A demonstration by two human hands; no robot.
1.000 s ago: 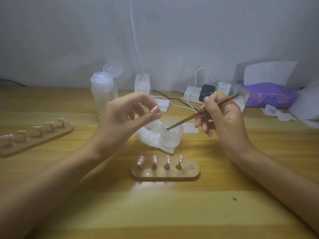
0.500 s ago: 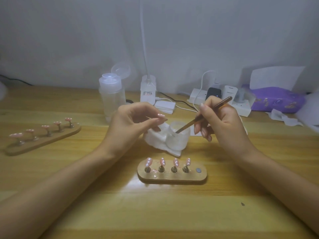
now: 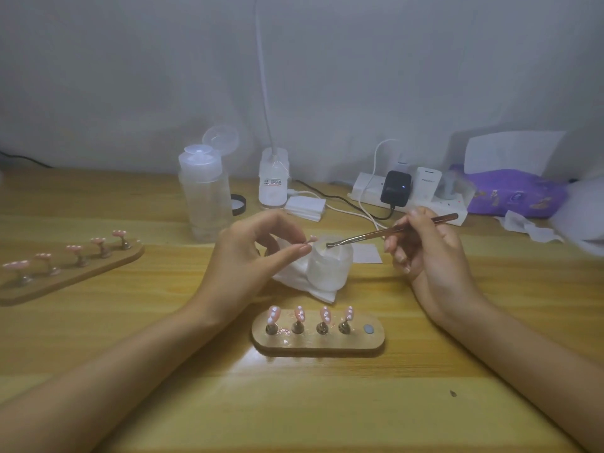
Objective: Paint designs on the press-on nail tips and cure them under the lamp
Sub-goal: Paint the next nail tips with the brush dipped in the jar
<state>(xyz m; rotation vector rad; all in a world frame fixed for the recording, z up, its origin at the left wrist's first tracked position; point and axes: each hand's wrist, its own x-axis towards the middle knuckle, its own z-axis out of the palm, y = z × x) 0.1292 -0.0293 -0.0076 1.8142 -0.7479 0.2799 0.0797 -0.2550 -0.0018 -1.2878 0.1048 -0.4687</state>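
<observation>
Left hand point(image 3: 251, 253) pinches one tip point(image 3: 312, 238) between thumb and forefinger, at 9 o'clock of the cup point(image 3: 330, 269). Right hand point(image 3: 421, 250) grips one brush point(image 3: 392, 231), its bristles over the cup. The tip may slip from so light a pinch, or wet paint may smear on a finger. The near holder point(image 3: 318, 346), at 6 o'clock, carries four tips and one bare magnet point(image 3: 368, 328). The far holder point(image 3: 75, 277), at 9 o'clock, carries five.
</observation>
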